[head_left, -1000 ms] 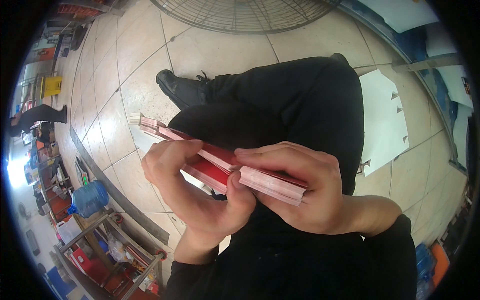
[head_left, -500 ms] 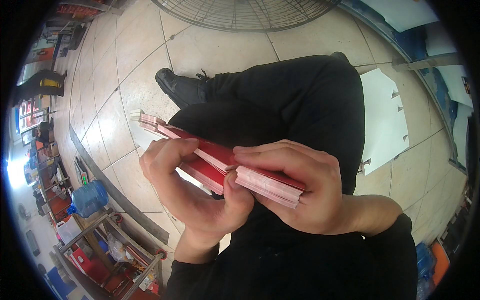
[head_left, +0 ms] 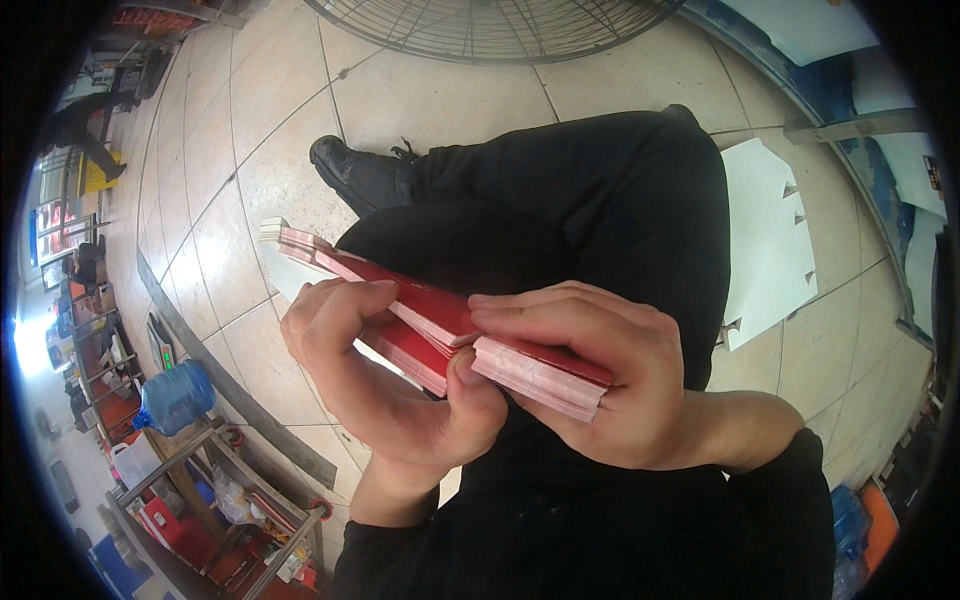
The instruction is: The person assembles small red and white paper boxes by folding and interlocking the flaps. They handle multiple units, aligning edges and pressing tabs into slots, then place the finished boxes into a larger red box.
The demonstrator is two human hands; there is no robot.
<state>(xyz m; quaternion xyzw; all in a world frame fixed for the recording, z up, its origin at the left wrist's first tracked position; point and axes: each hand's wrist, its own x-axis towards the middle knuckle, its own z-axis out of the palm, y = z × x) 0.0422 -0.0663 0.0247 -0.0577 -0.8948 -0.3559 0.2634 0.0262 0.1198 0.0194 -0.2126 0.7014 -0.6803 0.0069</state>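
Note:
My left hand (head_left: pixel 385 405) is closed on a stack of red cut card pieces (head_left: pixel 430 305) with pale pink edges. That stack is fanned into two layers with a gap between them, and its far end runs up to the left into a stepped, whitish tip. A shorter red card stack (head_left: pixel 535 380) sits in my right hand (head_left: pixel 630 360), fingers over the top and the underside hidden. The two stacks meet in the middle, where my left thumb presses at the join and my right fingertips rest on the left stack's red face. Both are held above my lap.
A round wire fan guard (head_left: pixel 500 30) stands ahead. A notched white sheet (head_left: pixel 770 240) lies on the tiles at right, beside a blue-white rack (head_left: pixel 890 180). At left are a blue water jug (head_left: pixel 175 397), a metal cart (head_left: pixel 190 490) and a distant person (head_left: pixel 85 130).
The upper layer of the left stack shows slightly more red face near the join. My hands stay in nearly the same place. The distant person at left has shifted position.

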